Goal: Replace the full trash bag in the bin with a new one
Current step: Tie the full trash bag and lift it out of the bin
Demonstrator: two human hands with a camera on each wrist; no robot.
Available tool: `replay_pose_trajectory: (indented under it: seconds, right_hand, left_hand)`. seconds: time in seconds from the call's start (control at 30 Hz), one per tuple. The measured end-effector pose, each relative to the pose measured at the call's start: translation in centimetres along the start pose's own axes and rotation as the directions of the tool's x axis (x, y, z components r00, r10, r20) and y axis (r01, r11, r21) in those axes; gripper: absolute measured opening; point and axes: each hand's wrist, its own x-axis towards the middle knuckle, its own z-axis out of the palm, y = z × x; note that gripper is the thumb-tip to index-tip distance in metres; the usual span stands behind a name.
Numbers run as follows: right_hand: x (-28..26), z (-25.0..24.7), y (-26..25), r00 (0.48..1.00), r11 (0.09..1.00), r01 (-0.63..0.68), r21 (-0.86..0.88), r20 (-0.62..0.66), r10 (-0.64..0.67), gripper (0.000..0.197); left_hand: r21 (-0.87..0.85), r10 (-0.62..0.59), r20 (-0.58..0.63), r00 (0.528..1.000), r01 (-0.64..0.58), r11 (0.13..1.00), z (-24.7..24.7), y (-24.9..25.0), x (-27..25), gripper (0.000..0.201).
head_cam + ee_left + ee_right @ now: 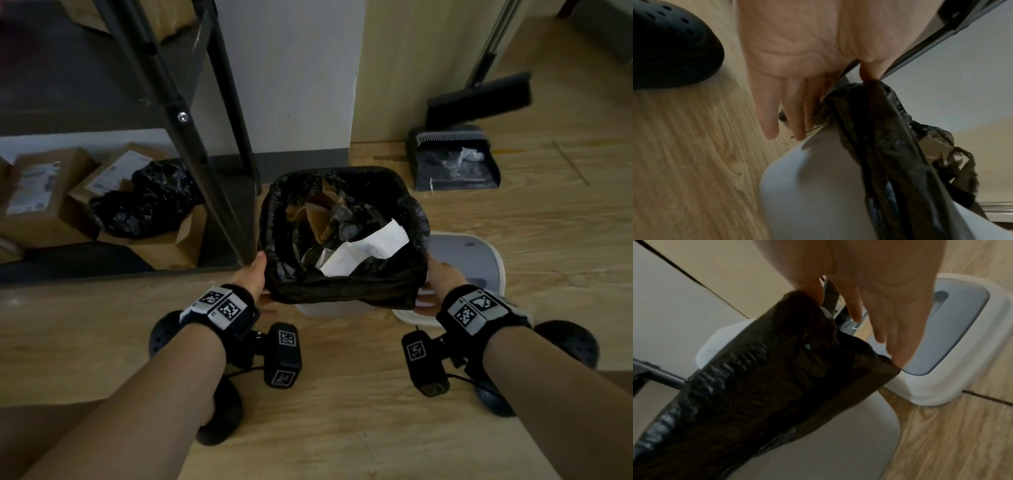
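Black crinkled plastic trash bag (342,240): seated in a pale grey plastic bin (818,194) on the wood-plank floor (342,428), mouth folded over the rim, filled with brown cardboard scraps (320,219) and white paper (370,248). Handling, judged: thin, soft, slippery film, moderately light load; gather the folded hem at opposite sides.

Left hand (251,275): at the left rim, thumb on the hem, fingers (789,104) straight, nothing clenched.

Right hand (436,286): at the right rim, likewise extended, touching film.

Grey-and-white bin lid (476,260): on the floor, right. Black dustpan (455,161): far right.
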Motion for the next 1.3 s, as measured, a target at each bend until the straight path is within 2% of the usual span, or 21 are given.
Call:
replay_pose_trajectory:
  seconds: [0.07,0.1,0.13,0.17,0.23,0.37,0.43,0.53,0.63,0.7,0.77,0.83,0.97,1.0,1.03,1.1,1.2,1.3]
  right_hand:
    - [-0.4,0.1,-0.4,0.999,0.999,-0.03,0.016,0.039,0.029,0.054]
    - [-0.6,0.1,-0.6,0.999,0.999,-0.009,-0.047,0.036,0.01,0.05]
    - [-0.6,0.0,-0.8,1.0,0.98,0.007,-0.2,0.013,-0.005,0.047]
    - [-0.7,-0.3,-1.1,0.998,0.974,0.004,-0.228,-0.06,-0.018,0.045]
    - [-0.9,-0.5,-1.8,0.994,0.911,0.025,-0.411,-0.083,-0.065,0.038]
    - [-1.1,-1.7,-2.2,0.99,0.856,0.095,-0.509,-0.037,-0.133,0.031]
    - [-1.7,-2.1,-2.2,0.982,0.874,0.147,-0.463,-0.038,-0.185,0.022]
    - [-1.6,-2.7,-2.5,0.965,0.946,0.178,-0.271,-0.141,-0.222,0.029]
    - [-2.7,-2.5,-3.5,0.927,0.932,0.288,-0.219,-0.181,-0.329,0.031]
    - [-3.6,-2.2,-4.3,0.918,0.926,0.32,-0.199,-0.177,-0.356,0.029]
    - [-4.1,-1.9,-4.8,0.926,0.93,0.313,-0.191,-0.157,-0.344,0.027]
    - [-4.3,-2.0,-5.0,0.938,0.929,0.293,-0.227,-0.122,-0.325,0.031]
    - [-5.1,-2.0,-5.0,0.961,0.906,0.249,-0.342,-0.032,-0.276,0.039]
    - [-5.0,-2.0,-5.1,0.959,0.911,0.258,-0.321,-0.03,-0.282,0.038]
    - [-5.1,-2.0,-5.2,0.956,0.926,0.272,-0.26,-0.035,-0.291,0.035]
    - [-5.2,-1.8,-5.5,0.947,0.948,0.3,-0.105,-0.085,-0.309,0.03]
    - [-5.0,-1.6,-6.5,0.925,0.931,0.364,0.024,-0.13,-0.358,0.026]
    - [-4.3,-1.4,-7.7,0.909,0.912,0.409,0.035,-0.103,-0.404,0.009]
  left_hand:
    - [0.005,0.027,-0.016,1.0,-0.026,1.0,0.2,0.3,-0.1,0.051]
    - [0.036,0.079,-0.035,0.996,-0.078,0.996,0.2,0.4,-0.1,0.048]
    - [0.079,0.139,-0.055,0.989,-0.134,0.988,0.0,0.6,-0.1,0.045]
    - [0.126,0.196,-0.067,0.978,-0.186,0.974,-0.3,0.5,0.4,0.043]
    - [0.208,0.272,-0.071,0.96,-0.252,0.945,-1.0,0.5,0.9,0.042]
    - [0.41,0.393,-0.067,0.917,-0.333,0.849,-1.8,1.2,-0.9,0.036]
    - [0.435,0.457,-0.069,0.887,-0.385,0.814,-1.8,1.7,-1.8,0.033]
    - [0.431,0.537,-0.041,0.842,-0.47,0.77,-1.7,2.7,-3.1,0.032]
    - [0.286,0.55,-0.036,0.835,-0.519,0.806,-1.3,3.8,-3.7,0.031]
    - [0.244,0.553,-0.05,0.832,-0.527,0.814,-1.0,4.3,-3.6,0.033]
    - [0.236,0.541,-0.037,0.84,-0.518,0.822,-0.7,4.5,-3.2,0.037]
    - [0.299,0.511,-0.007,0.86,-0.486,0.822,-0.5,4.5,-3.4,0.043]
    - [0.444,0.414,0.041,0.909,-0.388,0.808,-0.1,3.8,-4.3,0.036]
    - [0.455,0.412,0.045,0.91,-0.386,0.802,-0.1,3.7,-4.4,0.032]
    - [0.429,0.419,0.053,0.906,-0.4,0.81,-0.1,3.7,-4.3,0.023]
    - [0.269,0.428,0.085,0.9,-0.434,0.86,-0.1,4.2,-4.6,0.008]
    - [0.086,0.479,0.063,0.876,-0.483,0.872,-0.1,5.4,-5.2,0.016]
    - [0.079,0.565,0.068,0.823,-0.569,0.819,-0.2,6.6,-5.7,0.03]
